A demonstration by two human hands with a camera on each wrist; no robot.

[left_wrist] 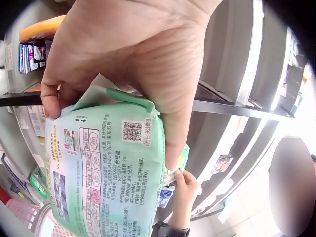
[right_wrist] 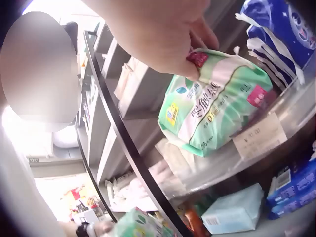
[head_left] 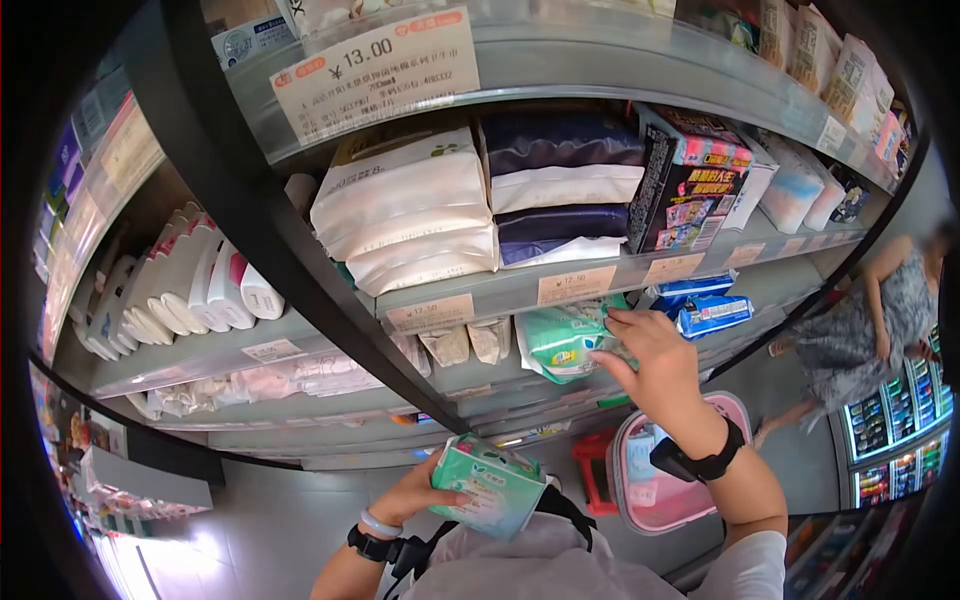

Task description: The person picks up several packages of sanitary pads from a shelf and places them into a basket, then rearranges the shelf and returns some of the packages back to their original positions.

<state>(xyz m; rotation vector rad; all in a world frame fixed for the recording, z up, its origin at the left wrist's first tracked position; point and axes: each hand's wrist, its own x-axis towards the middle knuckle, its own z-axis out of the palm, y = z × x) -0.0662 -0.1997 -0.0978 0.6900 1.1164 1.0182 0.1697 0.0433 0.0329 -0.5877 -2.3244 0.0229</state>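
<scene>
While the left hand (head_left: 415,495) is gripping one green pack (head_left: 490,490) below the shelf (head_left: 470,377), the right hand (head_left: 650,355) is pinching the shelved pack (head_left: 558,340).

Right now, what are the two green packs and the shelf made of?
Held pack: thin plastic film, lightly glossy, printed; it creases and shows a crimped seam in the grip of the left hand. Shelved pack, pinched by the right hand: same film, puffy and wrinkled. Shelf: probably grey painted sheet metal, smooth with a soft sheen and thin folded edge.
</scene>
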